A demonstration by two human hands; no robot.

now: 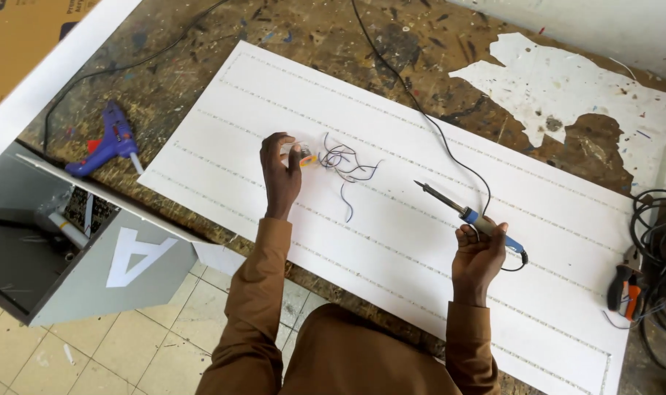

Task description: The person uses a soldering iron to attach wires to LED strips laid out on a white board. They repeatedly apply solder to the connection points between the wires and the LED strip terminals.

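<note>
Soldering iron (457, 208) gripped in right hand (478, 256), left hand (280, 172) pinching wire bundle (344, 164)

1. The person wears a long-sleeved garment of plain brown cloth, with no print, stripe or badge showing on it.
2. The left sleeve (249, 307), on the side of the white board (391, 197) nearer the grey box, runs down to the wrist and ends in a plain cuff; soft folds crease it along its length.
3. The right sleeve (468, 351), below the board's near edge, ends at the wrist in the same plain way.
4. The left hand (280, 175) and right hand (479, 256) are bare: no gloves, rings, watch or bands show.
5. Between the sleeves, the same brown cloth covers the lap, smooth and rounded.
</note>
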